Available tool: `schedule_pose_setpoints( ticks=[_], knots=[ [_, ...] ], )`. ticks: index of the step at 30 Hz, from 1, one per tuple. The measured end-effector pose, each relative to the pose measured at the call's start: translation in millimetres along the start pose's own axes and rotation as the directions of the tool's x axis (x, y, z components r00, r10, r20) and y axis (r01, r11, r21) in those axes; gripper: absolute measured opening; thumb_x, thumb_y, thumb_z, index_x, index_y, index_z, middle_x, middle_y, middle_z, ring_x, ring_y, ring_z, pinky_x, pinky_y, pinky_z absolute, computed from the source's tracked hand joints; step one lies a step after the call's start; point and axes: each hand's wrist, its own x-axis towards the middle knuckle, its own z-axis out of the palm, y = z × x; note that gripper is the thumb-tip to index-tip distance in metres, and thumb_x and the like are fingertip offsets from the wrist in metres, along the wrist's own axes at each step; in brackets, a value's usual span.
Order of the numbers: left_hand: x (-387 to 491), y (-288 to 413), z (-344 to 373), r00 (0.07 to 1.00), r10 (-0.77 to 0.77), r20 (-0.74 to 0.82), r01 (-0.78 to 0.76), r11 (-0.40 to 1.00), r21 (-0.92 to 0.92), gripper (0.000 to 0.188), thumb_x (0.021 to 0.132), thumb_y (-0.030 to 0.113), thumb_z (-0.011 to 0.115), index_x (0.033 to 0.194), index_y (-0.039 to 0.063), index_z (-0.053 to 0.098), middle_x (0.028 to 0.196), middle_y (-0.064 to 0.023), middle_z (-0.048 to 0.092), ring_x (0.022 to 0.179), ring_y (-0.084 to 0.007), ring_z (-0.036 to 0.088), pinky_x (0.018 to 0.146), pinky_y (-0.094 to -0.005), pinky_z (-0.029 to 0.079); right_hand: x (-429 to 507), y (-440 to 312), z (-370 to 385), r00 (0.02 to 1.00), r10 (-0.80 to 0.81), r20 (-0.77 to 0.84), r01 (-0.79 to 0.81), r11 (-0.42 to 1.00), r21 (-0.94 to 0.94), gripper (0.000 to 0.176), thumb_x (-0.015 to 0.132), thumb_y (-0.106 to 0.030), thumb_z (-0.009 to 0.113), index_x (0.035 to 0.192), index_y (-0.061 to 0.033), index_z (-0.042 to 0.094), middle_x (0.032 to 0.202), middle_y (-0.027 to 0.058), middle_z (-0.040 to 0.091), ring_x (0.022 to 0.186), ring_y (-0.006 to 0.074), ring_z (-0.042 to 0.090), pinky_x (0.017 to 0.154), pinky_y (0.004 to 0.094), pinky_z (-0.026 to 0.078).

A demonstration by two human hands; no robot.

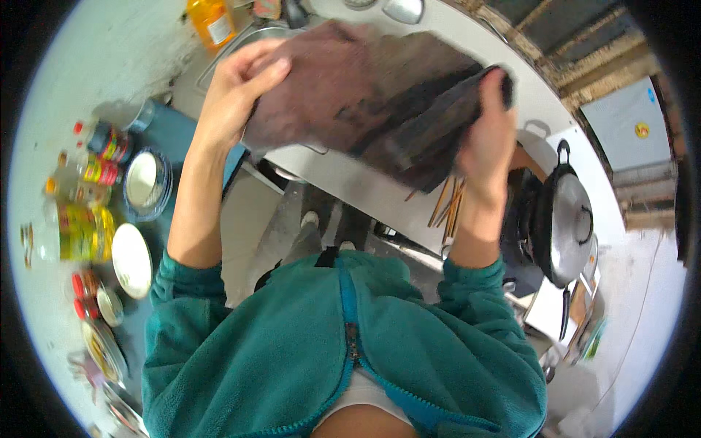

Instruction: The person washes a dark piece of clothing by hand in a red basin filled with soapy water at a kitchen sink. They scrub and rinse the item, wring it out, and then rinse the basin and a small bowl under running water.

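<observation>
A dark brownish cloth (350, 98) is stretched between my two hands above a white counter (312, 169). My left hand (246, 82) grips its left end, thumb on top. At the right end, my right hand (490, 131) holds a bunched, darker fold, with motion blur over the hand and cloth. Several wooden chopsticks (450, 205) lie on the counter just below the cloth, near my right wrist. Part of a metal sink (263, 34) shows behind my left hand; the cloth hides much of the counter.
On the right, a lidded wok (569, 230) stands on a black stove (517, 219). Along the left wall, a blue-topped surface (164, 123) carries stacked bowls (145, 183), a white plate (131, 260) and an oil bottle (85, 232). An orange bottle (212, 24) stands beside the sink.
</observation>
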Motion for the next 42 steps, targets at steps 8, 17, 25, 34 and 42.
schedule_pose_setpoints(
  ticks=[8,17,25,34,42],
  knots=[
    [159.8,-57.5,94.8,0.879,-0.115,0.462,0.312,0.872,-0.377,0.029,0.089,0.017,0.053,0.114,0.002,0.055,0.104,-0.0065,0.061,0.096,-0.0142,0.057,0.084,-0.0277,0.045,103.2,-40.5,-62.9,0.924,-0.378,-0.056,0.224,0.653,-0.723,0.044,0.087,-0.040,0.055,0.103,0.0018,0.060,0.093,0.0053,0.061,0.091,0.0176,0.055,0.086,0.0324,0.041],
    [165.8,-225.2,180.1,0.768,-0.433,0.473,0.219,0.870,0.442,0.042,0.081,0.010,0.056,0.122,0.002,0.050,0.113,-0.0143,0.059,0.107,-0.0256,0.054,0.091,-0.0358,0.042,134.0,92.5,-188.0,0.933,0.344,-0.111,-0.075,-0.117,-0.990,0.057,0.075,-0.049,0.063,0.101,0.0012,0.060,0.101,0.0226,0.060,0.093,0.0307,0.059,0.079,0.0386,0.047],
    [155.3,-245.0,208.8,0.642,-0.525,0.559,-0.292,0.506,0.811,0.062,0.080,0.028,0.056,0.136,0.019,0.033,0.142,-0.0195,0.025,0.133,-0.0340,0.017,0.106,-0.0513,0.016,126.8,165.2,-179.5,0.799,0.594,-0.095,0.115,-0.306,-0.945,0.090,0.071,-0.067,0.053,0.142,-0.0269,0.016,0.143,0.0212,0.021,0.132,0.0400,0.020,0.106,0.0470,0.022],
    [133.7,-275.0,227.8,0.430,-0.833,0.349,-0.363,0.195,0.911,0.085,0.078,0.039,0.055,0.143,0.026,0.001,0.148,-0.0155,0.004,0.136,-0.0360,0.008,0.106,-0.0570,0.007,119.6,210.6,-152.6,0.678,0.725,-0.126,0.226,-0.368,-0.902,0.077,0.073,-0.028,0.057,0.141,-0.0163,0.021,0.141,0.0230,0.024,0.129,0.0449,0.019,0.093,0.0652,0.027],
    [169.1,-276.2,242.7,0.530,-0.836,0.145,0.810,0.549,0.208,0.045,0.089,0.035,0.035,0.117,0.004,0.053,0.116,-0.0146,0.055,0.104,-0.0277,0.054,0.090,-0.0406,0.042,137.5,154.1,-123.6,0.813,0.515,-0.272,-0.573,0.792,-0.210,0.034,0.067,0.000,0.055,0.101,-0.0014,0.060,0.093,0.0107,0.059,0.083,0.0211,0.055,0.074,0.0332,0.045]
  ],
)
